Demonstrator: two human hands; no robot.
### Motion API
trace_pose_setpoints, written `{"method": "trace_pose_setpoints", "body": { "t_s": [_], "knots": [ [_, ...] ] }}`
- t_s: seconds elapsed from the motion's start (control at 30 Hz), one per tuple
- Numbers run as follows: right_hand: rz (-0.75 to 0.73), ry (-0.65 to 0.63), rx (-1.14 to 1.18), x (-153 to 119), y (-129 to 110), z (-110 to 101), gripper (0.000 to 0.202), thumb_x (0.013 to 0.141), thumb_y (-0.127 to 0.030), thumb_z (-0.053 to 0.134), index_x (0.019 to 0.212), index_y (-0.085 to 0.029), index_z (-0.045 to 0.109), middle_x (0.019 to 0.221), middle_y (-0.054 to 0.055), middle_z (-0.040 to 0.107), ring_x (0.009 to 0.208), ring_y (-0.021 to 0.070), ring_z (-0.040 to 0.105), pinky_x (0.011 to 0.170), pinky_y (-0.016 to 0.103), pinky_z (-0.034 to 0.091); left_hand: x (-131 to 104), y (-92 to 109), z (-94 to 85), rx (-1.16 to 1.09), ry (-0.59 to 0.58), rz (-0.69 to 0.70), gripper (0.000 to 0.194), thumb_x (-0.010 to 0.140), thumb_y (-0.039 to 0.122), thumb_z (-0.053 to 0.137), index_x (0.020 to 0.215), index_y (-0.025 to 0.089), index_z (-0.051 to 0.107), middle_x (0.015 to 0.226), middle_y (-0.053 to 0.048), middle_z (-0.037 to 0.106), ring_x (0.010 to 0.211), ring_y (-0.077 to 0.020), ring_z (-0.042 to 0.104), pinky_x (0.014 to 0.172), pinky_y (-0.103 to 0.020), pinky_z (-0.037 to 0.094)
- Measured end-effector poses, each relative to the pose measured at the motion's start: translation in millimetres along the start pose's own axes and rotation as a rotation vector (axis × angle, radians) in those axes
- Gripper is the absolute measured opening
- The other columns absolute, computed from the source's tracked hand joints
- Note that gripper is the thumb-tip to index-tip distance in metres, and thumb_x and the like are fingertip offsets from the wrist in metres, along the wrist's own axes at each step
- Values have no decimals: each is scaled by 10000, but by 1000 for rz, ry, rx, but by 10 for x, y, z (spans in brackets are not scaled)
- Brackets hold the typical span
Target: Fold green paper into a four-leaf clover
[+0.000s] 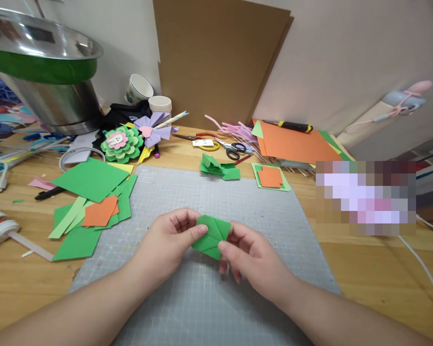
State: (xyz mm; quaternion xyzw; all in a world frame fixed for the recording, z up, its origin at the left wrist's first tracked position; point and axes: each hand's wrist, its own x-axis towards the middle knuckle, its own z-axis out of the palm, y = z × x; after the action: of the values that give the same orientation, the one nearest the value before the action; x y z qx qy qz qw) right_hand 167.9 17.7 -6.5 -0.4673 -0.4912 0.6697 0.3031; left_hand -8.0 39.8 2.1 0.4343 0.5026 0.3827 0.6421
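Observation:
A small green folded paper [212,236] with crease lines across its face is held up above the grey cutting mat [159,298]. My left hand [169,240] pinches its left edge, thumb on top. On the right side, my right hand [254,252] grips the lower corner between thumb and fingers. Beyond them, at the mat's far edge, lies a green folded paper piece [220,168]. To its right is a small stack of green and orange paper squares [271,177].
Green paper sheets [94,179] and orange scraps [101,211] lie at the left, near a glue gun [2,226]. Scissors [234,150], paper flowers [122,144], a metal bowl [46,36] and an orange sheet [296,144] stand or lie at the back. A cable [424,264] runs along the right.

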Motion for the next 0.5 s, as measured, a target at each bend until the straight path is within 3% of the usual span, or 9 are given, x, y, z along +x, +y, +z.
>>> {"method": "trace_pose_setpoints", "body": {
  "t_s": [0.2, 0.3, 0.37, 0.43, 0.5],
  "knots": [
    [-115, 287, -77, 66, -143, -108, 264, 854, -351, 537, 1077, -231, 464, 1094, 60, 509, 845, 153, 577, 604, 256, 485, 53, 20, -71, -162, 288, 23, 223, 681, 295, 767, 774, 172, 606, 683, 38, 607, 570, -94, 512, 559, -205, 395],
    [-278, 298, -432, 265, -268, -209, 390, 828, -287, 535, 1194, -238, 409, 1232, 109, 457, 1011, 208, 566, 684, 314, 526, 79, 9, -108, -210, 322, 30, 207, 728, 308, 727, 801, 180, 581, 697, 42, 602, 566, -87, 514, 556, -199, 397],
    [-510, 382, -926, 475, -349, -295, 494, 811, -250, 547, 1277, -207, 389, 1286, 141, 459, 1102, 238, 529, 825, 376, 503, 89, 5, -118, -232, 319, 26, 201, 738, 304, 715, 803, 177, 574, 713, 30, 613, 596, -99, 544, 574, -208, 415],
    [-582, 448, -1046, 707, -424, -368, 569, 777, -221, 584, 1315, -176, 406, 1356, 171, 419, 1238, 305, 416, 983, 480, 377, 92, 3, -122, -250, 307, 24, 199, 738, 298, 713, 805, 176, 570, 725, 23, 624, 624, -110, 565, 597, -218, 431],
    [-621, 458, -1115, 919, -482, -401, 565, 797, -256, 590, 1332, -175, 426, 1334, 154, 485, 1232, 314, 434, 995, 498, 349, 92, 1, -123, -267, 298, 27, 202, 738, 295, 713, 809, 176, 567, 735, 20, 628, 640, -114, 572, 615, -228, 440]
  ]
}}
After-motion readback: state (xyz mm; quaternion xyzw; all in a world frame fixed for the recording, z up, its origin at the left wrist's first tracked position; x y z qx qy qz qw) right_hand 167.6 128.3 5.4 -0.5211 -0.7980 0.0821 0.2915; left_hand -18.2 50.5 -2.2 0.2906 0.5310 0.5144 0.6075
